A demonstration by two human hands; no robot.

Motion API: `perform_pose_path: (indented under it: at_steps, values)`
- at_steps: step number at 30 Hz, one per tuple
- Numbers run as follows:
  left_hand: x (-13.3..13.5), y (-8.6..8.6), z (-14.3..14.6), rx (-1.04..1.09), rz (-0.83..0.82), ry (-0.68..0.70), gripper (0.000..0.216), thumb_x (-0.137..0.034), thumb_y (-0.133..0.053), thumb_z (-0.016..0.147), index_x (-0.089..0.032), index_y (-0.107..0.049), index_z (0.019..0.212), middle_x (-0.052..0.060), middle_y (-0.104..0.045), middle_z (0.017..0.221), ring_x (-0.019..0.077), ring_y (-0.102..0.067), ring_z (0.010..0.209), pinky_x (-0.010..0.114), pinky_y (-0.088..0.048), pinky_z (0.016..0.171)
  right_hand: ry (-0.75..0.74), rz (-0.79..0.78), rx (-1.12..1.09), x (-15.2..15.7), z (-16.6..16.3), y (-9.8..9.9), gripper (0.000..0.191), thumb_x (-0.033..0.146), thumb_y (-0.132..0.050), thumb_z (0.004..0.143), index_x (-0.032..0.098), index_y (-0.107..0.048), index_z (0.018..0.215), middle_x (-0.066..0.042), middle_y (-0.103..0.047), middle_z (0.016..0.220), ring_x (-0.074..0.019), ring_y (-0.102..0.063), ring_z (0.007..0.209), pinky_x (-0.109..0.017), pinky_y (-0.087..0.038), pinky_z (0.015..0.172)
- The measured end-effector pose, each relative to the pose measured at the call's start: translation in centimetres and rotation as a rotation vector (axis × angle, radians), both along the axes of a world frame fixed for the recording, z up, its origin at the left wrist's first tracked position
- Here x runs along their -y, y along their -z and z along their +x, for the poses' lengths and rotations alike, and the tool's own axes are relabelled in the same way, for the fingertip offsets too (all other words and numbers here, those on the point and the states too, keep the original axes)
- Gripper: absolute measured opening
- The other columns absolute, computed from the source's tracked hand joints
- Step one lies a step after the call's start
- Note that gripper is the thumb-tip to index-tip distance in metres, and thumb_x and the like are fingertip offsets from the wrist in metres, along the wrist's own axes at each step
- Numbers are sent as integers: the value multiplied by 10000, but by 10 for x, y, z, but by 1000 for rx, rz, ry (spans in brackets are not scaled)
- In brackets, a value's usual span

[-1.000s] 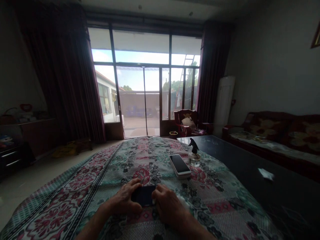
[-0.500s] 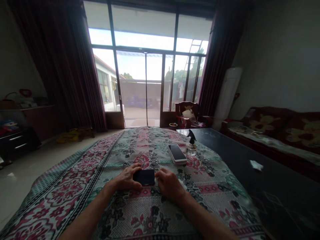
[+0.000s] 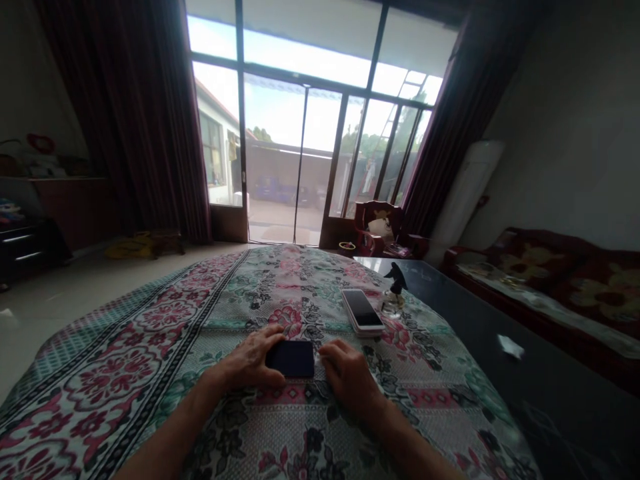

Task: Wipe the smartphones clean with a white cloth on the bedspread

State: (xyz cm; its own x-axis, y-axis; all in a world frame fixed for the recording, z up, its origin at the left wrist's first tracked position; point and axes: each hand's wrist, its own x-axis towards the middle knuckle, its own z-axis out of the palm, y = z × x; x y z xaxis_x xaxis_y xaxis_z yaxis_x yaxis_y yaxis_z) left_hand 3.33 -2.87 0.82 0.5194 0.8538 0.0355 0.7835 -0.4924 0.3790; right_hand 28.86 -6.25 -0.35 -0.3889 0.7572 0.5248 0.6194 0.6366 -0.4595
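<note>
A dark smartphone [image 3: 293, 359] lies sideways on the floral tablecloth [image 3: 295, 443], its screen facing up. My left hand [image 3: 255, 357] grips its left end, with the thumb along the near edge and the fingers along the far edge. Just off the phone's right end, my right hand [image 3: 347, 373] is closed, thumb and forefinger pinched together. A small whitish bit shows at those fingertips, too small to name. Beyond the right hand rests a white phone [image 3: 363, 310] with a dark screen, apparently stacked on another flat item.
A clear glass bottle [image 3: 393, 304] with a black figure-shaped top [image 3: 396, 277] stands beside the white phone. To the right is a dark glossy table [image 3: 465, 313] with a crumpled white paper [image 3: 511, 347]. A red sofa [image 3: 530, 257] and an armchair [image 3: 379, 223] stand farther back.
The view has tilted and shifted slightly. My right hand has drawn a little away from the phone's right end. My left hand keeps its grip, and the screen looks slightly bluer.
</note>
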Motion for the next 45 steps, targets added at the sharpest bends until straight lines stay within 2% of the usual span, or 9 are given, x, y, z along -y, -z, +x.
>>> perform_pose_path:
  at_steps: [5,9,13,18,24,33,37,45]
  values:
    - [-2,4,-10,-5,38,-39,942,-555,-764,540,-209,-439,1353,106,-345,1487,347,-278,1363,444,-233,1120,-45,18,21,-19,-24,-12,186,99,-469,868,202,-591,964,-52,-582,965,-158,-556,889,-275,-446,808]
    - [1,1,-22,17,-9,-71,876,-504,-777,534,-245,-473,1313,80,-321,1496,336,-249,1376,434,-241,1115,-95,-8,142,-32,-47,-22,187,134,-461,894,204,-612,980,-46,-601,973,-157,-552,927,-270,-428,858]
    - [1,0,-27,22,-46,-87,823,-443,-785,548,-243,-488,1289,82,-322,1489,325,-245,1377,432,-241,1115,-131,-20,295,-36,-60,-23,206,140,-464,890,207,-649,952,-35,-610,932,-152,-543,913,-257,-405,863]
    - [-8,12,-33,47,-18,-46,830,-474,-799,533,-257,-500,1277,69,-322,1486,329,-253,1370,437,-239,1117,-111,-23,415,-36,-69,-21,222,142,-455,876,199,-666,911,-50,-606,892,-170,-526,881,-263,-404,812]
    - [-10,20,-37,91,2,-40,839,-503,-802,523,-273,-507,1274,59,-329,1484,335,-249,1371,441,-230,1120,-87,-26,431,-34,-71,-20,224,137,-447,874,189,-658,930,-67,-616,935,-187,-513,917,-278,-394,840]
    - [-5,12,-33,87,-18,-61,829,-499,-815,506,-259,-524,1244,70,-340,1474,327,-255,1368,444,-243,1117,-76,-24,373,-27,-66,-18,274,108,-431,876,196,-610,1063,-54,-618,1011,-176,-506,933,-279,-384,862]
    - [-5,8,-30,72,-24,-69,823,-489,-815,500,-246,-530,1233,76,-341,1472,332,-267,1364,445,-253,1115,-66,-39,379,-26,-66,-18,258,113,-442,873,194,-618,1043,-55,-619,991,-177,-507,953,-278,-384,863]
    - [-7,12,-30,66,-3,-69,784,-488,-792,520,-239,-535,1217,82,-356,1469,318,-254,1374,438,-231,1119,-40,-36,404,-21,-66,-20,234,131,-447,885,196,-630,1015,-44,-626,991,-165,-516,952,-258,-380,865]
